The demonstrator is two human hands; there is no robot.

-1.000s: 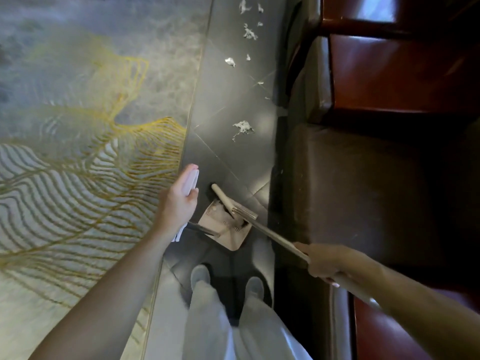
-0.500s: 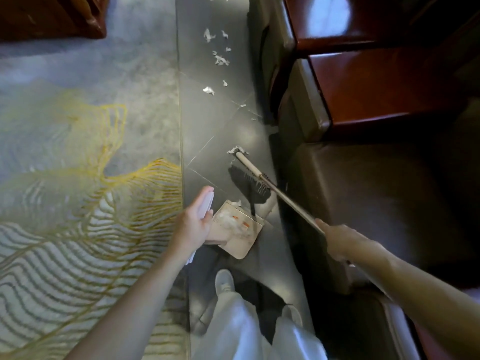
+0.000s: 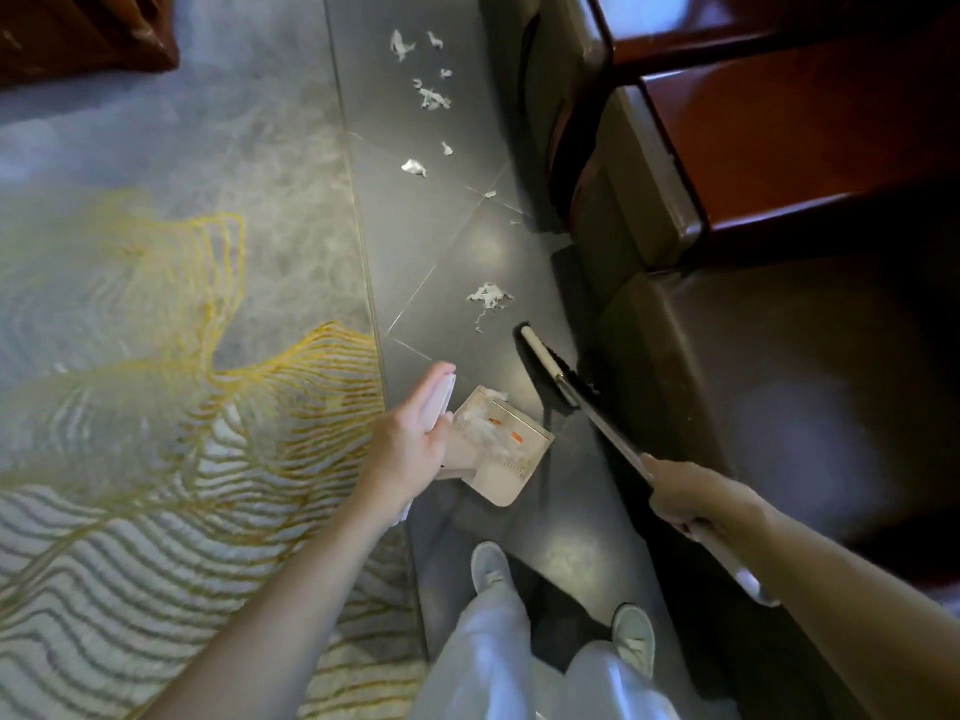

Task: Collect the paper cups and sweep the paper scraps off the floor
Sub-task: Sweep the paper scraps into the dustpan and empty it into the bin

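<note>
My left hand [image 3: 410, 444] grips the white upright handle of a beige dustpan [image 3: 501, 452] that rests on the dark tiled floor and holds some paper bits. My right hand [image 3: 691, 498] grips the metal shaft of a broom [image 3: 550, 371], whose black bristled head sits on the floor just right of the dustpan. A clump of white paper scraps [image 3: 488, 296] lies a little beyond the broom head. Several more scraps [image 3: 426, 98] are scattered farther along the tiles. No paper cup is in view.
A grey rug with a gold line pattern [image 3: 171, 356] covers the floor on the left. Dark brown leather seats [image 3: 753, 381] and reddish wooden furniture [image 3: 779, 127] line the right side of the narrow tiled strip. My feet [image 3: 488, 566] stand behind the dustpan.
The broom head has pulled back from the paper clump toward the dustpan, leaving the clump on the floor. The view has shifted forward slightly. Both hands keep their grips.
</note>
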